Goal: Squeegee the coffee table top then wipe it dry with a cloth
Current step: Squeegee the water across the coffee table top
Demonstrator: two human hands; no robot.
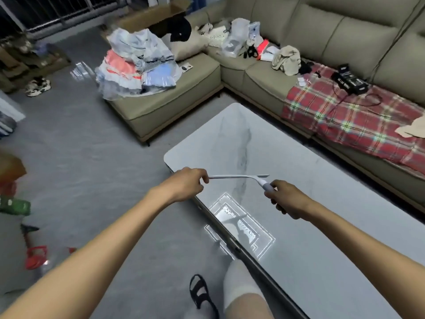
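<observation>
A white squeegee (241,176) hangs in the air above the near left part of the marble coffee table (322,203). My right hand (287,199) grips its grey-white handle. My left hand (188,183) pinches the left end of the long thin blade. The blade lies roughly level and is lifted off the table top. A ceiling light reflects brightly on the glossy top just below the hands. No cloth shows on the table.
An olive L-shaped sofa (174,104) wraps the table's far and right sides, with a pile of clothes (138,63), bags and a red plaid blanket (345,116) on it. My leg and sandalled foot (202,293) stand by the table's left edge. Grey floor spreads left.
</observation>
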